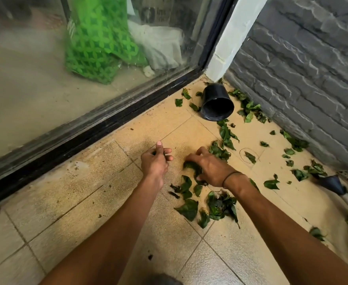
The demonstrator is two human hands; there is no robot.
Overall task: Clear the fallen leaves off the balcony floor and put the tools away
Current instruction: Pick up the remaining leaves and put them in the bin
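Fallen green leaves (220, 204) are gathered by hand on a tiled balcony floor (86, 202), with both arms stretched low toward the corner where a glass door (86, 79) meets a grey stone wall (302, 79). The right hand (210, 167) is cupped over a clump of leaves, its grip curled round them, apparently so that a handful can be lifted at once. The left hand (155, 161) is held just beside it, fingers curled and pressed together; a trace of green shows within, though what is pinched cannot be told for certain. Most leaves are seen scattered along the foot of the wall and in a loose heap between the forearms, where they seem to have been drawn together. A black plastic pot (217, 103) is left tipped on its side in the corner, its mouth facing the hands, possibly as a receptacle. A dark funnel-shaped object (331, 182) is seen at the right edge. The job is judged far from finished.
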